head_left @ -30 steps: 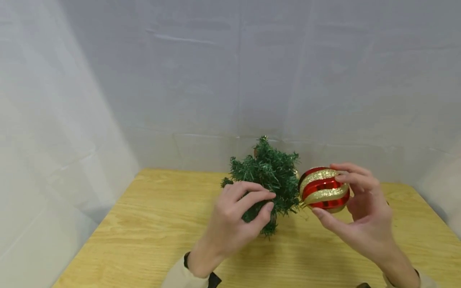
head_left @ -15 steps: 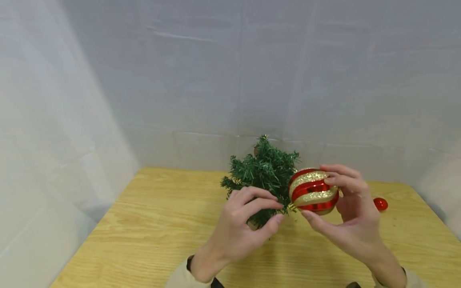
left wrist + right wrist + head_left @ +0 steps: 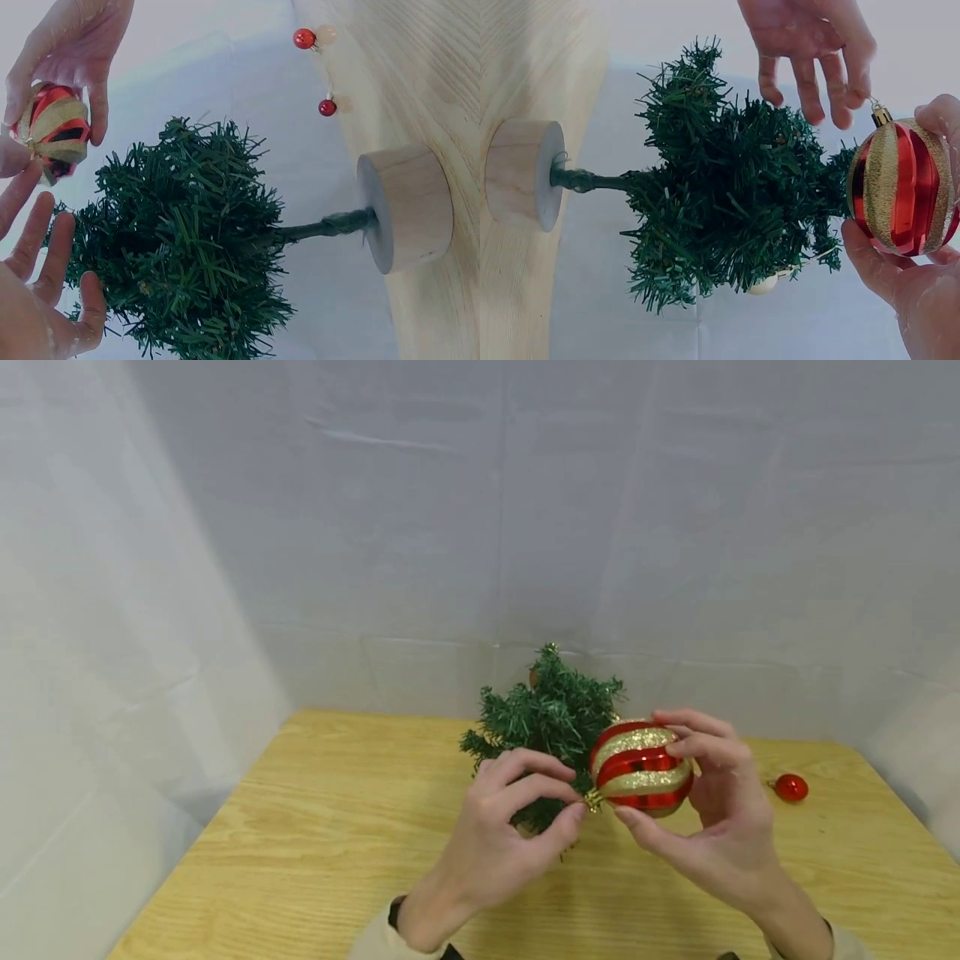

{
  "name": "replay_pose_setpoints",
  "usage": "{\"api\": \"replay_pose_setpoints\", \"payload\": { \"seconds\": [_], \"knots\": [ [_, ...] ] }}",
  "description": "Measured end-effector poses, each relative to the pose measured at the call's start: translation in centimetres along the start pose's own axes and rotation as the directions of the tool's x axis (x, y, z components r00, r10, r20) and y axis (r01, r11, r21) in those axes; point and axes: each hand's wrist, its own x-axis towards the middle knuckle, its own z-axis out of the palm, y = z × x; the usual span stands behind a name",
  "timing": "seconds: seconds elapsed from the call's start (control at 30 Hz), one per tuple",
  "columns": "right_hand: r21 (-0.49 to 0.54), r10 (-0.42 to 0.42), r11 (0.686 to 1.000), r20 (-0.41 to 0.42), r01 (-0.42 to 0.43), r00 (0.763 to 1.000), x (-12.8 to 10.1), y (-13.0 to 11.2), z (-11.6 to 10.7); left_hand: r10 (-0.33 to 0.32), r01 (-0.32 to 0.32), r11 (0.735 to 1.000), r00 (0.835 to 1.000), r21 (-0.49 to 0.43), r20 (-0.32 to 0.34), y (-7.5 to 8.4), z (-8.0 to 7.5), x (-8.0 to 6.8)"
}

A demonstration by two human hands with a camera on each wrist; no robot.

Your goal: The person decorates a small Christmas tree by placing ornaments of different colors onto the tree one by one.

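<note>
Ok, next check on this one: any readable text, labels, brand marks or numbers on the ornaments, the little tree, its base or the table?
None: no view shows any writing.
Red and gold bauble in the right hand: glitter stripes only.
Small tree and its wooden base: no label.
Small red ball and wooden table: no marks.
Left hand touches the bauble's gold cap: nothing printed.
</note>
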Motion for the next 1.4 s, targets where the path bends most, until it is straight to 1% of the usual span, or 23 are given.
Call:
{"api": "replay_pose_setpoints", "payload": {
  "seconds": [0.1, 0.23, 0.33, 0.4, 0.43, 0.47, 0.57, 0.63, 0.67, 0.8, 0.97, 1.03, 1.17, 1.3, 1.4],
  "knots": [
    [-0.036, 0.028, 0.999, 0.005, -0.027, 1.000, -0.2, -0.2, -0.3, -0.010, 0.009, 1.000, 1.000, -0.007, -0.014, -0.1, -0.2, -0.2],
    [-0.088, 0.062, 0.994, 0.017, -0.060, 0.998, -0.3, -0.4, -0.6, -0.024, 0.024, 1.000, 0.999, -0.005, -0.048, -0.2, -0.5, -0.4],
    [-0.135, 0.088, 0.988, 0.040, -0.082, 0.995, -0.3, -0.6, -0.7, -0.031, 0.031, 1.000, 0.997, -0.006, -0.065, -0.3, -0.6, -0.5],
    [-0.189, 0.115, 0.977, 0.068, -0.101, 0.991, -0.3, -0.8, -0.6, -0.035, 0.035, 0.999, 0.997, -0.011, -0.068, -0.3, -0.6, -0.5],
    [-0.227, 0.130, 0.968, 0.082, -0.109, 0.988, -0.3, -0.9, -0.6, -0.036, 0.036, 0.999, 0.997, -0.014, -0.069, -0.2, -0.5, -0.5],
    [-0.286, 0.159, 0.950, 0.092, -0.126, 0.983, -0.3, -1.1, -0.5, -0.036, 0.035, 0.999, 0.997, -0.015, -0.069, -0.2, -0.5, -0.5],
    [-0.451, 0.231, 0.878, 0.104, -0.162, 0.967, -0.2, -1.6, -0.4, -0.025, 0.024, 1.000, 0.997, -0.014, -0.072, -0.2, -0.5, -0.4],
    [-0.513, 0.256, 0.842, 0.106, -0.168, 0.961, -0.1, -1.8, -0.4, -0.015, 0.014, 1.000, 0.997, -0.011, -0.074, -0.2, -0.5, -0.4],
    [-0.530, 0.272, 0.830, 0.109, -0.175, 0.956, 0.0, -1.9, -0.3, -0.010, 0.009, 1.000, 0.997, -0.009, -0.073, -0.2, -0.5, -0.4],
    [-0.543, 0.260, 0.830, 0.167, -0.132, 0.951, 0.0, -1.8, -0.3, 0.007, -0.007, 1.000, 0.997, 0.000, -0.074, -0.2, -0.5, -0.3],
    [-0.598, 0.229, 0.800, 0.230, -0.048, 0.946, 0.1, -1.7, -0.1, 0.037, -0.035, 0.999, 0.997, 0.020, -0.069, -0.3, -0.4, -0.3],
    [-0.608, 0.210, 0.794, 0.245, -0.019, 0.947, 0.2, -1.7, 0.0, 0.049, -0.048, 0.999, 0.997, 0.024, -0.065, -0.3, -0.4, -0.3],
    [-0.622, 0.164, 0.783, 0.245, 0.025, 0.956, 0.6, -1.7, 0.3, 0.074, -0.072, 0.997, 0.996, 0.037, -0.052, -0.3, -0.3, -0.3],
    [-0.631, 0.107, 0.773, 0.235, 0.068, 0.966, 0.8, -1.6, 0.6, 0.105, -0.102, 0.992, 0.994, 0.078, -0.035, -0.2, -0.1, -0.2],
    [-0.641, 0.065, 0.760, 0.240, 0.107, 0.969, 0.9, -1.5, 0.7, 0.127, -0.124, 0.987, 0.991, 0.107, -0.030, -0.2, 0.0, -0.1]
  ]
}}
